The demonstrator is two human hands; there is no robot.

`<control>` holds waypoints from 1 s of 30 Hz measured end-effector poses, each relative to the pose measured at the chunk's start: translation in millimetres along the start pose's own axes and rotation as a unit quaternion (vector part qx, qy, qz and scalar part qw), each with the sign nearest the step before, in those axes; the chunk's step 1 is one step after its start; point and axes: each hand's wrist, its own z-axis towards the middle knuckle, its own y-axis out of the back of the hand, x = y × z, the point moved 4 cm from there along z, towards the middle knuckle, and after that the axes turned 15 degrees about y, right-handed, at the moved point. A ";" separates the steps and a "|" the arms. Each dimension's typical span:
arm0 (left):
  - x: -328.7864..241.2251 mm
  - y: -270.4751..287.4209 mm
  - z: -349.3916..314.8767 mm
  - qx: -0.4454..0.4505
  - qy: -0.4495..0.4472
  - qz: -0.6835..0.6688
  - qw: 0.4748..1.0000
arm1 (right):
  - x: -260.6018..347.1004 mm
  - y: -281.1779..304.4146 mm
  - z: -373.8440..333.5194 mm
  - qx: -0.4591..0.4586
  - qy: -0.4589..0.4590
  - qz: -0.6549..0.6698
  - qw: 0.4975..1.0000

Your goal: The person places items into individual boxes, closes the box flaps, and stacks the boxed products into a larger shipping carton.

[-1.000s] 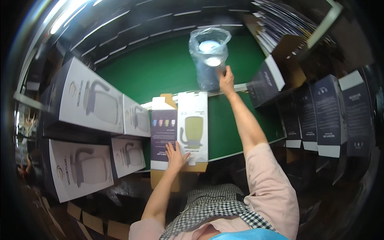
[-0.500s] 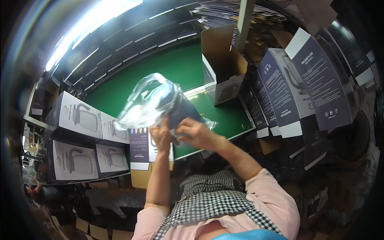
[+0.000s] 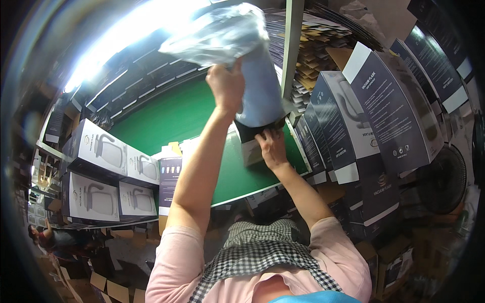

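Green desk under bright ceiling light. White kettle boxes stacked at left, dark flask boxes lined up right, flat cardboard sheets stacked behind.

I'm in a pale pink short-sleeved top, sleeves ending above the elbows so both forearms are bare. Over it there's a black-and-white checked apron bib on my chest. My left hand and right hand are bare, no gloves.

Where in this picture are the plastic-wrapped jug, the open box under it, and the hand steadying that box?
plastic-wrapped jug [image 3: 260, 96], head view, on its pale body.
open box [image 3: 250, 146], head view, on its front wall.
right hand [image 3: 271, 149], head view, on its back.
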 end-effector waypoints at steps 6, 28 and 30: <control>49.9 -41.5 -63.2 0.036 -0.100 0.028 0.994 | 19.9 4.8 -9.7 -0.003 0.096 0.032 0.995; 182.8 -31.0 -85.6 0.316 -0.017 -0.109 0.942 | -65.2 14.4 44.8 -0.116 -0.150 0.242 0.951; 186.7 -45.9 -89.0 0.348 0.024 -0.079 0.934 | -77.9 27.1 36.1 -0.088 -0.123 0.208 0.966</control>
